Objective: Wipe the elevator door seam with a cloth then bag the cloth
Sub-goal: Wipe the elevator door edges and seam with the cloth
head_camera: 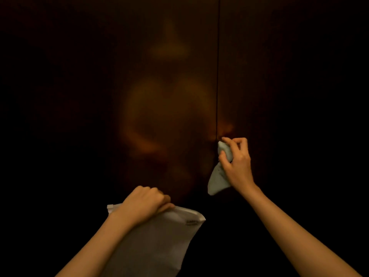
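— Two hands busy, both loaded. My right hand (236, 160) has the cloth (218, 174) bunched in curled fingers, thumb pinching it from the near side, and the top corner of it is pressed right at the seam (217, 76), about four o'clock from the middle of my view.

— So you're in the wiping step?

— That's my read. The cloth meets the dark line low on the door (159, 96), and its loose tail hangs down toward six o'clock from the hand. Whether the stretch of seam above, running up to twelve o'clock, is clean, I can't tell; it's too dim.

— And the bag?

— My left hand (144, 202) grips the bag (159, 240) at its top edge, fingers curled tight over it, down at seven o'clock. It hangs flat against my forearm, well apart from the cloth. I can't tell if the mouth is open.

— What does the next move call for?

— I'd judge a steady drag along the seam, keeping the corner of the cloth pushed into the groove. After that, the bag needs its mouth parted, awkward with one hand, then the right hand brings the cloth across toward eight o'clock and drops it in.
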`<state>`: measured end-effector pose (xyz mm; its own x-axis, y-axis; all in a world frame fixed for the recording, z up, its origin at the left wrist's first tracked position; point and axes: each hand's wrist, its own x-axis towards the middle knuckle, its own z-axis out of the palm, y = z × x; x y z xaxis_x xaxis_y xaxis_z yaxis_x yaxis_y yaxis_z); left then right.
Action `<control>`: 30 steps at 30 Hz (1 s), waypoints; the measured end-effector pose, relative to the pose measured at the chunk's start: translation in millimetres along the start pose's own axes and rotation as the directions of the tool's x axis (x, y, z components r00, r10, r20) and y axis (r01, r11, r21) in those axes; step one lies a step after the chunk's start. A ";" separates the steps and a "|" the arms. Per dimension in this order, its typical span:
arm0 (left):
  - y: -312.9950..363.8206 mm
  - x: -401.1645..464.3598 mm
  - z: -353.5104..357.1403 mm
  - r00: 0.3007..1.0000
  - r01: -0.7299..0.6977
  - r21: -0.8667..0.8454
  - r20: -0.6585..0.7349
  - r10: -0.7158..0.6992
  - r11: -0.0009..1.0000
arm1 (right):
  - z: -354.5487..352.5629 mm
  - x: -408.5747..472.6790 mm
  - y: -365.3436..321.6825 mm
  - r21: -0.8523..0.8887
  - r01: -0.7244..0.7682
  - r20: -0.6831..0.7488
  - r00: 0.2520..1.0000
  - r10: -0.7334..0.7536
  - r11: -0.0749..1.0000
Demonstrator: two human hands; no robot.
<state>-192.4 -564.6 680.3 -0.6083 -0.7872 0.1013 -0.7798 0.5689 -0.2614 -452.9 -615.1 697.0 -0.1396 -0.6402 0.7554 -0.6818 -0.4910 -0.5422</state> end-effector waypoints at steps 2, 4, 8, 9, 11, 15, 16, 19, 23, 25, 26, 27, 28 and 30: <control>-1.7 6.9 -1.1 1.000 0.005 0.008 0.010 -0.005 1.000 | 5.1 1.8 4.4 0.003 0.054 -0.015 0.998 -0.054 0.999; -0.9 11.9 -7.0 0.999 0.035 -0.004 0.026 -0.035 0.999 | 6.7 4.5 8.2 0.002 0.131 -0.026 0.991 -0.131 0.991; 1.9 16.3 -9.9 0.999 0.039 -0.018 0.032 -0.039 0.999 | 11.8 2.5 19.7 -0.057 0.266 0.006 0.964 -0.266 0.962; 1.8 16.9 -9.7 0.999 0.042 -0.019 0.033 -0.041 0.999 | 12.5 0.0 22.0 -0.082 0.297 0.029 0.955 -0.296 0.951; 0.3 18.4 -10.3 0.998 0.054 0.000 0.038 -0.054 0.999 | 12.8 -5.6 26.0 -0.120 0.354 0.078 0.935 -0.346 0.928; 1.1 23.6 -10.4 0.998 0.045 0.023 0.046 -0.046 0.999 | 12.2 -14.1 32.0 -0.114 0.367 0.091 0.929 -0.358 0.923; 1.5 25.2 -10.7 0.998 0.041 0.037 0.054 -0.043 0.998 | 12.9 -15.5 33.2 -0.109 0.369 0.100 0.928 -0.359 0.923; 2.6 28.1 -9.1 0.996 0.041 0.033 0.075 -0.043 0.999 | 20.5 -28.5 38.2 -0.128 0.380 0.198 0.915 -0.352 0.916; 1.6 32.6 -11.1 0.996 0.045 0.013 0.080 -0.046 0.999 | 30.3 -28.1 40.7 -0.239 0.404 0.292 0.897 -0.331 0.883; -1.1 33.4 -12.6 0.996 0.052 0.009 0.073 -0.053 0.999 | 29.6 -12.5 32.9 -0.272 0.398 0.261 0.907 -0.331 0.876; -2.3 34.0 -13.4 0.997 0.054 0.009 0.056 -0.054 0.999 | 27.9 -3.6 27.7 -0.284 0.396 0.236 0.912 -0.337 0.873; -3.3 34.3 -14.9 0.998 0.055 0.002 0.033 -0.055 0.998 | 26.4 4.6 22.5 -0.293 0.397 0.211 0.914 -0.346 0.870; -3.7 34.8 -16.2 0.998 0.058 -0.009 0.005 -0.058 0.998 | 25.2 10.7 18.1 -0.300 0.400 0.187 0.915 -0.358 0.866; -3.1 36.3 -17.2 0.997 0.047 -0.019 -0.064 -0.048 0.999 | 25.5 16.6 14.6 -0.298 0.402 0.149 0.916 -0.373 0.866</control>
<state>-214.6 -590.8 701.3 -0.5786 -0.7967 0.1748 -0.8099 0.5359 -0.2385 -446.9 -647.9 692.2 0.2337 -0.4908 0.8393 -0.8606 -0.5062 -0.0563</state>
